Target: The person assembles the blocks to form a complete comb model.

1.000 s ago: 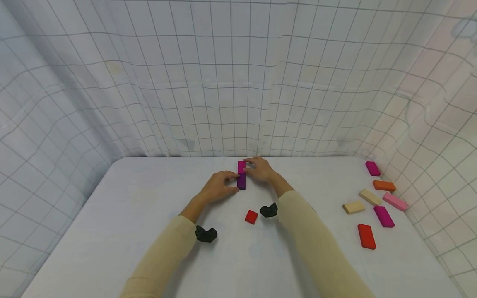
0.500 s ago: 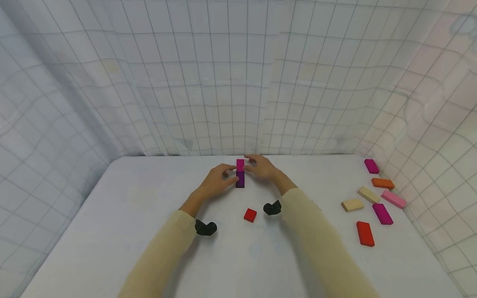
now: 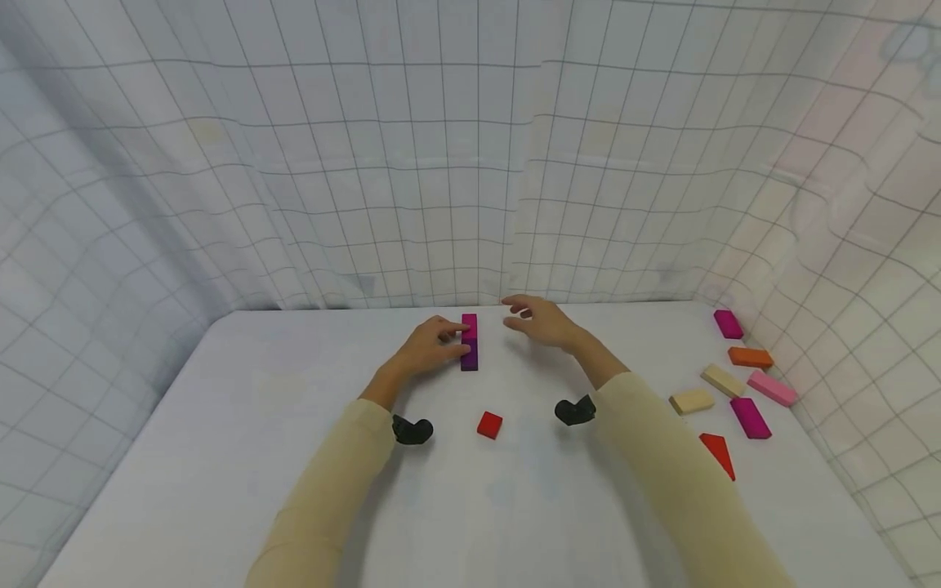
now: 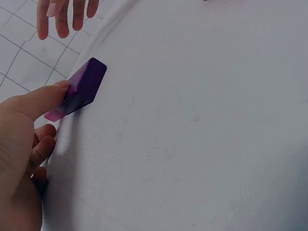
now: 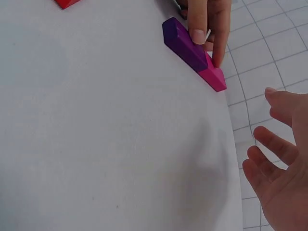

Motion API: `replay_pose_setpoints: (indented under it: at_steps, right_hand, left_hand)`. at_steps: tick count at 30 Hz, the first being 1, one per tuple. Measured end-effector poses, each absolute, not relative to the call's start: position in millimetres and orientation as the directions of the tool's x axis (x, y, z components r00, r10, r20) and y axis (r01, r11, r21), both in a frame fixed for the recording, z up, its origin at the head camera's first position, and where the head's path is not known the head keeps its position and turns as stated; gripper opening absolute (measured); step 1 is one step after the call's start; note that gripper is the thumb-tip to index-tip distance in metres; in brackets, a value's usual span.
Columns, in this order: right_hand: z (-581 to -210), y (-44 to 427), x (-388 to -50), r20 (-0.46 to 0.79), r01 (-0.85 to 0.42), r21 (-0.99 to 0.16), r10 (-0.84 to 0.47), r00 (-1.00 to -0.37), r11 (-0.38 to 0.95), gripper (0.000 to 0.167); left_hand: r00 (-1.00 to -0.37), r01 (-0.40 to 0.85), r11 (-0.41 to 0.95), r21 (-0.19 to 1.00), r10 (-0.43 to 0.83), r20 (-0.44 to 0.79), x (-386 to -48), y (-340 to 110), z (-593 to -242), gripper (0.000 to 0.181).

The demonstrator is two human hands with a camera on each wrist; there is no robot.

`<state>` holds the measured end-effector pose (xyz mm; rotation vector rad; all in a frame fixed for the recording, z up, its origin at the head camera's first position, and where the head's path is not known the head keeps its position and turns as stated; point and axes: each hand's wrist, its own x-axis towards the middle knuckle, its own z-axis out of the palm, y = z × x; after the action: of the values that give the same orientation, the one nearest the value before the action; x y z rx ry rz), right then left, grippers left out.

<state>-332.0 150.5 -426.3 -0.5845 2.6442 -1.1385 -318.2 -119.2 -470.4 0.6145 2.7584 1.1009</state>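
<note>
A magenta block (image 3: 470,320) and a purple block (image 3: 469,362) lie end to end near the table's far edge. My left hand (image 3: 424,347) reaches over them from the left. In the right wrist view its thumb rests on top of the purple block (image 5: 180,43), and its index finger touches the magenta block (image 5: 216,79). The other left fingers curl loosely beside them. Apart from the blocks, to their right, my right hand (image 3: 546,322) hovers with spread, relaxed fingers and holds nothing. A small red block (image 3: 489,425) lies closer to me, between the forearms.
Several blocks lie along the table's right side: magenta (image 3: 728,324), orange (image 3: 751,358), pink (image 3: 772,388), two cream ones (image 3: 691,401), another magenta block (image 3: 751,418) and a red block (image 3: 719,454), partly behind the right sleeve. A gridded white curtain (image 3: 470,163) surrounds the table.
My right hand has left the magenta block and moved right. The left hand's fingers have shifted from the purple block's left side onto the tops of both blocks.
</note>
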Motion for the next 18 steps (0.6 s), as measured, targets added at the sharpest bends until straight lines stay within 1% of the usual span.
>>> replay_pose_setpoints:
  at_steps: [8,14,18]
  right_hand:
    - [-409.1,174.7,-318.3,0.005,-0.306,-0.730,-0.443,-0.896,0.611,0.050]
    - [-395.8,194.9,-306.3,0.035,-0.337,-0.717,-0.451,-0.892,0.611,0.049]
    - [-388.9,206.4,-297.6,0.051,-0.354,-0.723,-0.465,-0.884,0.594,0.049]
  left_hand:
    - [-0.922,0.310,0.654,0.690,0.383,0.052,-320.1,-119.4,-473.5,0.047]
    - [-0.935,0.266,0.651,0.711,0.354,0.027,-318.2,-119.3,-473.3,0.048]
    - [-0.935,0.264,0.650,0.712,0.355,0.022,-318.5,-119.0,-473.6,0.049]
